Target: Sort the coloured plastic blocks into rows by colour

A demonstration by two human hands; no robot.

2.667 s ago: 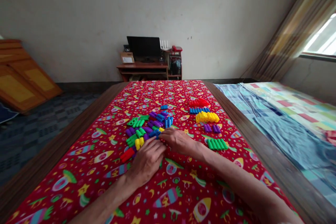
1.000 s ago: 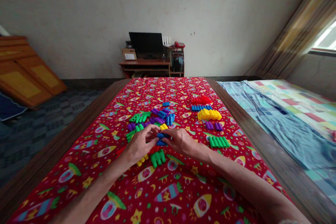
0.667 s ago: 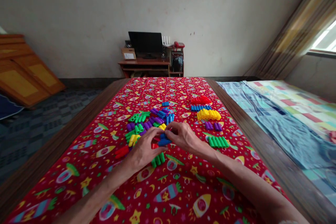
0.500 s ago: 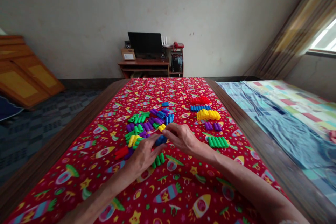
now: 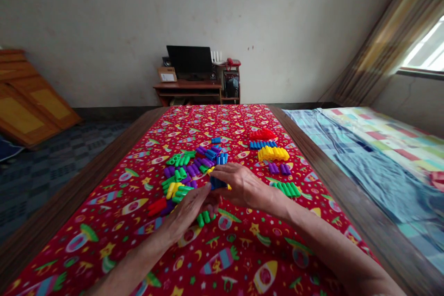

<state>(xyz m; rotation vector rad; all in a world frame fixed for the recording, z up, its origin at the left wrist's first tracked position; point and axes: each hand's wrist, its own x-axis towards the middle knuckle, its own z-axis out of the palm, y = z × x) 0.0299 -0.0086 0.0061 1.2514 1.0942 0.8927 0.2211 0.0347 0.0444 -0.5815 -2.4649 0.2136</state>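
Note:
My right hand [image 5: 239,184] is closed on a dark blue plastic tube piece [image 5: 218,183], partly hidden under its fingers. Just beside it, my left hand [image 5: 194,206] has its fingers apart, the tips close to the blue piece; whether they touch it I cannot tell. Around the left hand lies a loose pile of short tube pieces: green ones [image 5: 182,159], purple ones [image 5: 196,166], yellow ones [image 5: 173,189], red ones [image 5: 157,207] and blue ones [image 5: 222,159]. A few green pieces [image 5: 205,218] lie below the left hand.
To the right lie rows by colour: red [image 5: 262,134], blue [image 5: 262,144], yellow [image 5: 273,153], purple [image 5: 279,169] and green [image 5: 286,189]. A red patterned cloth [image 5: 222,245] covers the table. Beyond stands a desk with a monitor [image 5: 189,62]; a bed [image 5: 367,166] is at right.
The blue piece has passed from my left fingers into my right hand, which now covers it more. My left fingers have loosened. The view has shifted slightly.

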